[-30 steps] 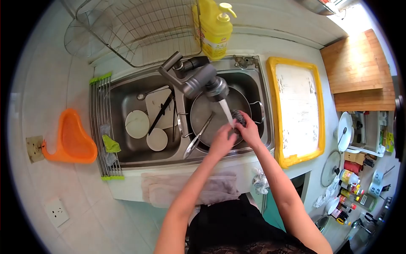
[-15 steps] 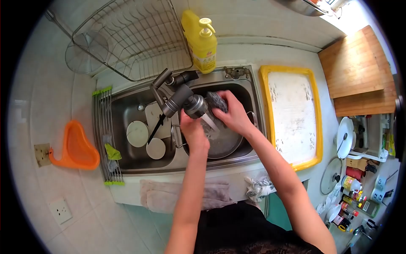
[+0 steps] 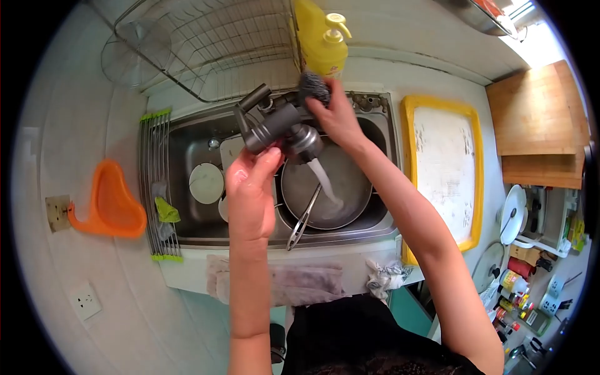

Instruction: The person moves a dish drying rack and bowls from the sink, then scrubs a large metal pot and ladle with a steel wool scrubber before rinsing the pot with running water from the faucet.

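Reaching forward in the head view, the right forearm slants across the sink (image 3: 337,237), its right hand (image 3: 336,114) pinching the scouring pad (image 3: 314,89) between thumb and fingers, while the left forearm rises nearly upright and the left hand (image 3: 253,187), wet and half curled, is at the faucet (image 3: 275,128), whether gripping it I cannot tell. Matt dark metal forms the faucet's thick cylinders, and water falls into a round grey pan (image 3: 353,172) crossed by a shiny metal utensil (image 3: 301,226). Rounded, grey and coarsely fibrous, the scouring pad is beside the faucet, near the yellow bottle (image 3: 326,56).
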The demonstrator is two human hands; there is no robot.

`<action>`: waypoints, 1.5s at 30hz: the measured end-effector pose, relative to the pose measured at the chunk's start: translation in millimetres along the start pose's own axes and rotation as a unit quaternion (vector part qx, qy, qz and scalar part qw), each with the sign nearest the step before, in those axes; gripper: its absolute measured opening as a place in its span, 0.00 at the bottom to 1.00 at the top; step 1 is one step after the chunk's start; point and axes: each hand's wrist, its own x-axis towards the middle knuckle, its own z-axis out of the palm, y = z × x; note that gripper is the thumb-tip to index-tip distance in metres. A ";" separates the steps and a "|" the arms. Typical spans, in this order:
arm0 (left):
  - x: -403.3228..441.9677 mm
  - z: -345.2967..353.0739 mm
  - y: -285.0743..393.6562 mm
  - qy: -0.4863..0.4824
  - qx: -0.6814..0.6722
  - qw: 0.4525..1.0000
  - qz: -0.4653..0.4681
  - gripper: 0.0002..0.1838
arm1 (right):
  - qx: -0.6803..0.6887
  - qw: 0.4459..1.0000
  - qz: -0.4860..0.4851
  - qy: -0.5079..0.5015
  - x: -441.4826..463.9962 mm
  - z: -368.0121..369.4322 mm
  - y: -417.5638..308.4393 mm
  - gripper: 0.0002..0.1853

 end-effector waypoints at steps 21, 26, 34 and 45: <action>-24.5 -58.7 -171.7 -0.076 0.673 0.730 0.096 0.26 | -0.378 0.904 0.173 -0.104 -143.2 -24.9 151.3 0.26; -38.7 -84.2 -179.5 -0.254 0.819 0.513 -0.050 0.29 | -0.469 0.858 0.129 -0.164 -181.3 17.5 181.9 0.24; -66.0 -103.8 -156.1 -0.050 0.124 0.913 -0.385 0.29 | -0.112 0.981 0.143 -0.068 -194.2 -13.4 49.9 0.27; -71.8 -101.5 -147.7 -0.043 0.092 0.914 -0.392 0.29 | -0.258 0.959 0.095 -0.070 -149.5 19.6 145.8 0.19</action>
